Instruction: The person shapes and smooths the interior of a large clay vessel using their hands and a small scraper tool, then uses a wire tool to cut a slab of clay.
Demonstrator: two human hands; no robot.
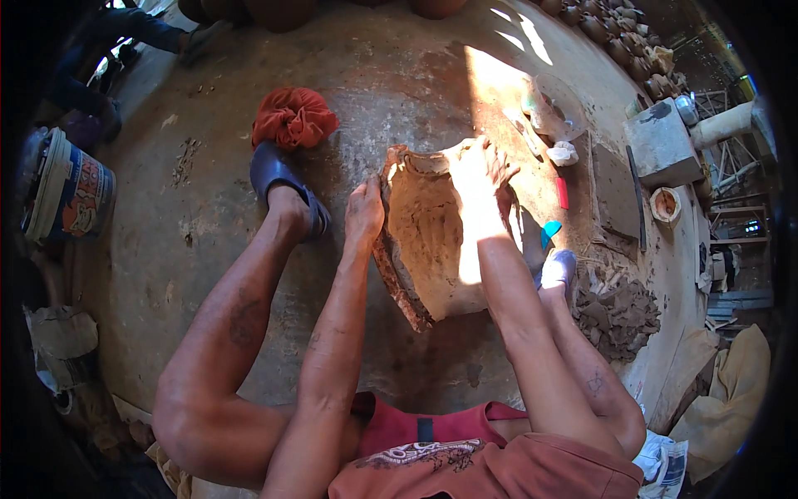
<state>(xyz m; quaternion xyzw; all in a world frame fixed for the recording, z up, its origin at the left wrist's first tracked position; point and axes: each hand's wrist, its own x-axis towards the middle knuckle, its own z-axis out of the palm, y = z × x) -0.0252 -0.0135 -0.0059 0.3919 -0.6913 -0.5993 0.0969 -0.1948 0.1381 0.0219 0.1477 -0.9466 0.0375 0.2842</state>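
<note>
A hollow, rough-edged earthen piece, tan inside and shaped like a curved shell, lies between my legs. My left hand has its fingers closed on the left edge of it. My right hand grips its upper right side in bright sunlight, with some fingers washed out by glare. Right of the piece are a small teal tool and a red bar. A crumpled orange-red cloth rests by my left sandal.
A bucket stands left. A clay heap, dark slab, grey block and small container are right. Round pots line the back. Another person's leg shows top left. A plastic bag lies upper right.
</note>
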